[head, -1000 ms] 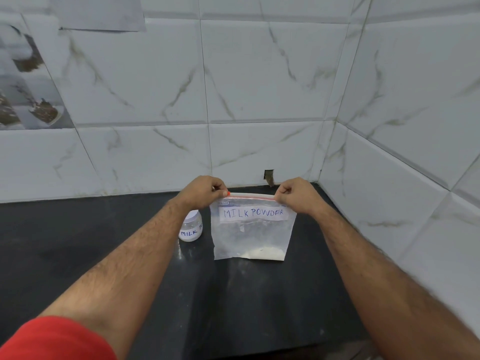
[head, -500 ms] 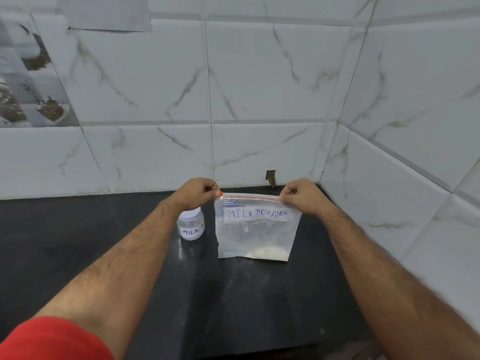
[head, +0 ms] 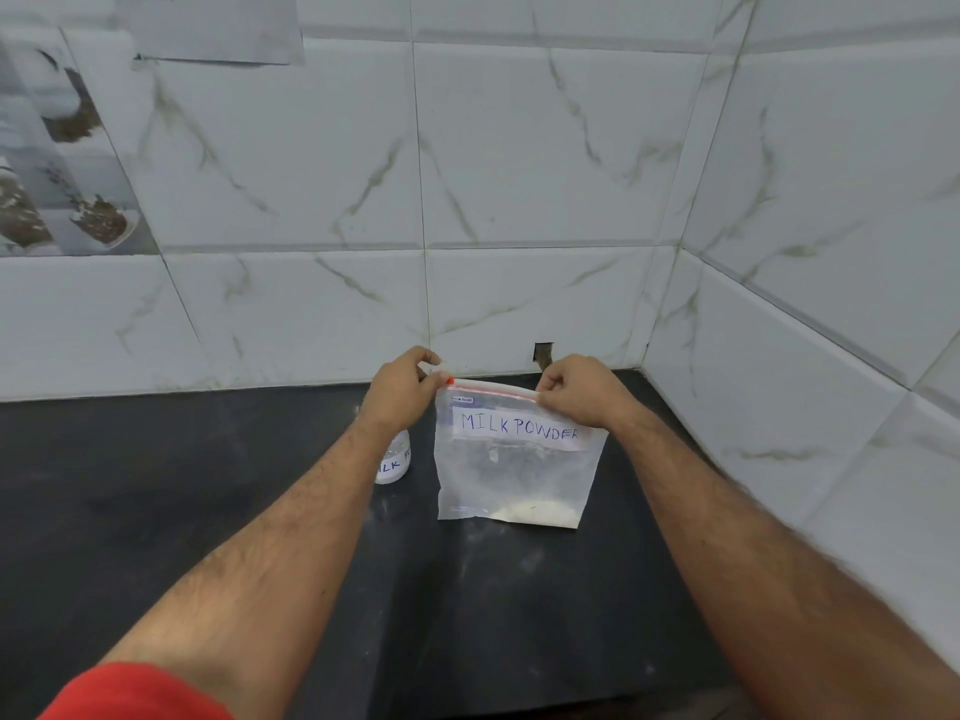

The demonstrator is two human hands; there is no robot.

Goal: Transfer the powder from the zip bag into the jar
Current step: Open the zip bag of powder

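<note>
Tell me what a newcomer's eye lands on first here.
First, the clear zip bag labelled MILK POWDER, held upright on the dark counter near the tiled corner, a little white powder at its bottom. The left hand and right hand pinch its top corners. A small jar stands beside it, partly behind the left forearm.

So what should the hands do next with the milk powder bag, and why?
Probably pull the top open. The left hand and right hand each pinch an end of the zip bag at its red strip, which looks closed. The powder sits at the bottom, and the jar waits beside it behind the left wrist.
</note>
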